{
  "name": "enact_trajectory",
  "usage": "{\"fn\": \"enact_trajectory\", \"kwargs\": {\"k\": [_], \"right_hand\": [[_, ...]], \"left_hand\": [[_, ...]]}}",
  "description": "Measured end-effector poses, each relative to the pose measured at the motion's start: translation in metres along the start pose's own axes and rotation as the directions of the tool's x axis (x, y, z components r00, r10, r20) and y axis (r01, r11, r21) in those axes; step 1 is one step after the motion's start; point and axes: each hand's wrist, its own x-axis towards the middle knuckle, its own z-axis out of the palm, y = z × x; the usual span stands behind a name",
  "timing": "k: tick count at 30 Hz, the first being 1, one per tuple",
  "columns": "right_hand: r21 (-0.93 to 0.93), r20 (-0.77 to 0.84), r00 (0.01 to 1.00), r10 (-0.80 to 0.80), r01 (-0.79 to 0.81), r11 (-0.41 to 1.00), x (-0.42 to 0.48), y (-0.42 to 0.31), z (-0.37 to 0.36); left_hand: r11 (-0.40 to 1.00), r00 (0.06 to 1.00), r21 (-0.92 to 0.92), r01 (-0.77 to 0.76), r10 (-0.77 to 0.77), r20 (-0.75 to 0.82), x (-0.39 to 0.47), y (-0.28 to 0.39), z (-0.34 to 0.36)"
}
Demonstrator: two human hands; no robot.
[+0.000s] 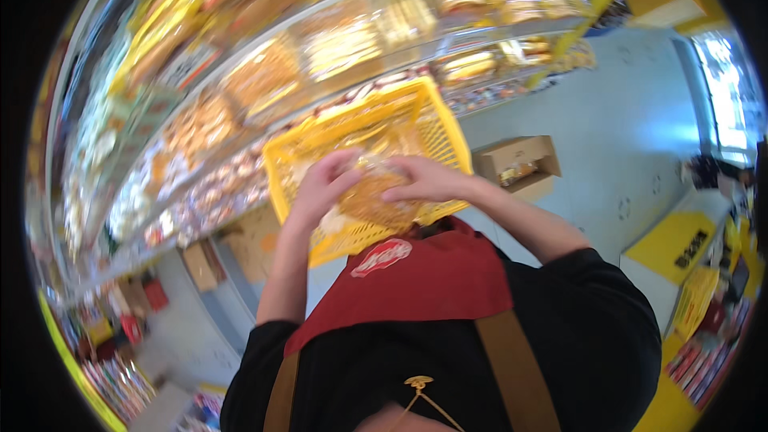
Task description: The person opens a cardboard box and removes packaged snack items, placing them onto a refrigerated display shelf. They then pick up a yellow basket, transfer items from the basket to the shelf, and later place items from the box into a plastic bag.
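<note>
In front of my red apron stands a yellow plastic basket with openwork walls, tilted in the view. Several clear-wrapped packs lie in it, blurred. Over the basket, both hands hold one clear plastic bag of golden-brown food, perhaps a baked snack. My left hand pinches the bag's upper left side near its gathered top. On its right side, my right hand grips with thumb and fingers. What supports the basket is hidden.
Shelves of wrapped breads and snacks run beyond the basket. An open cardboard box with packs inside stands to the right. A yellow-topped counter or case is farther right. More cardboard boxes stand low at left.
</note>
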Motion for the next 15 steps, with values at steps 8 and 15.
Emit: {"fn": "enact_trajectory", "kwargs": {"k": [8, 15], "right_hand": [[-0.082, -0.002, 0.976, 0.217, -0.216, 0.973, -0.007, 0.001, -0.017], [0.603, -0.335, 0.887, 0.318, -0.058, 0.795, -0.031, 0.046, -0.074]], "left_hand": [[0.814, 0.967, -0.575, 0.082, -0.205, -0.152, 0.005, -0.029, 0.009], [0.785, 0.904, 0.456, 0.421, -0.405, -0.138, 0.039, -0.203, 0.032]]}}
